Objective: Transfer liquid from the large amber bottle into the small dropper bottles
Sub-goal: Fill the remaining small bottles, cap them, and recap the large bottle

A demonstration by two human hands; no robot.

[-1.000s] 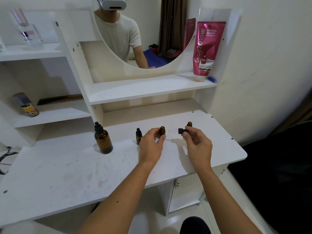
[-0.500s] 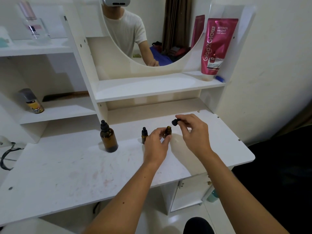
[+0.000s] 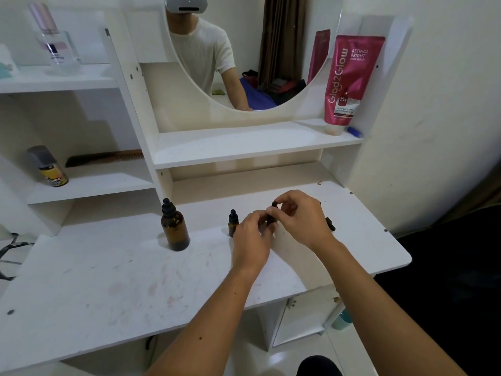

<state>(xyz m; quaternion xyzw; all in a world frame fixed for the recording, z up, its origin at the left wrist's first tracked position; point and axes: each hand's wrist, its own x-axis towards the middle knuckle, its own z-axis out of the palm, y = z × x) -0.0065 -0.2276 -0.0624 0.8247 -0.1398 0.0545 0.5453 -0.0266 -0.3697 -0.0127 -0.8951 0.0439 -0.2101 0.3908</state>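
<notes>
The large amber bottle (image 3: 174, 229) stands capped with a black dropper top at the middle left of the white table (image 3: 108, 272). A small amber dropper bottle (image 3: 232, 223), capped, stands to its right. Just beside it my left hand (image 3: 253, 234) grips a second small bottle (image 3: 271, 220), mostly hidden by fingers. My right hand (image 3: 301, 215) pinches a black dropper cap (image 3: 274, 205) right on top of that bottle. A dark small item (image 3: 330, 223) lies on the table behind my right wrist; a third small bottle is hidden.
A pink tube (image 3: 349, 82) stands on the upper shelf (image 3: 244, 142) at right. A spray can (image 3: 48, 166) and a comb (image 3: 105, 157) sit on the left shelf, a clear bottle (image 3: 53, 42) higher up. A mirror (image 3: 233, 55) faces me. The table's right edge drops off.
My right hand carried the black dropper cap leftward and down onto the small bottle held by my left hand. The camera view shifted slightly; the large bottle stayed put.
</notes>
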